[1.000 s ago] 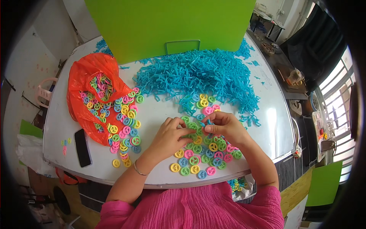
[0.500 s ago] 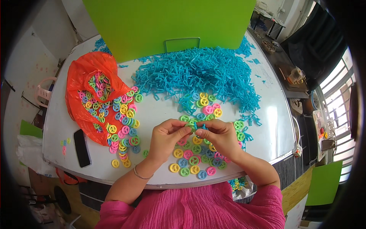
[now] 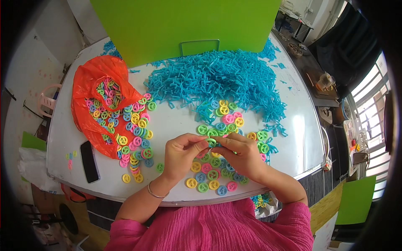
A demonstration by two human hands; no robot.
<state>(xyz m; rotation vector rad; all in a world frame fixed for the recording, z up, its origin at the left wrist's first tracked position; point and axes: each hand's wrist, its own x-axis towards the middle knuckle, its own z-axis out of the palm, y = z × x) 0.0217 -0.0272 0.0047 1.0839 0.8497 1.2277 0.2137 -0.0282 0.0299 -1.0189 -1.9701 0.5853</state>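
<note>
My left hand (image 3: pixel 179 155) pinches a small green plastic wheel (image 3: pixel 211 142) between thumb and fingertips, over the near middle of the table. Against the wheel's right side, the fingers of my right hand (image 3: pixel 246 158) are closed on a small blue plastic piece, now almost wholly covered by them. Beneath and around both hands lie loose plastic wheels (image 3: pixel 213 174) in green, yellow, pink and blue, each with an open spoked centre. Beyond the hands spreads a big heap of thin blue plastic pieces (image 3: pixel 217 79).
An open red plastic bag (image 3: pixel 83 79) spills more coloured wheels at the left of the white table (image 3: pixel 167 121). A black phone (image 3: pixel 89 162) lies near the left edge. Behind the blue heap stands a large green panel (image 3: pixel 184 25) with a metal handle.
The fingers of my right hand have closed further over the blue piece, which showed plainly before. Both hands have come down slightly, and the green wheel has tilted between them.
</note>
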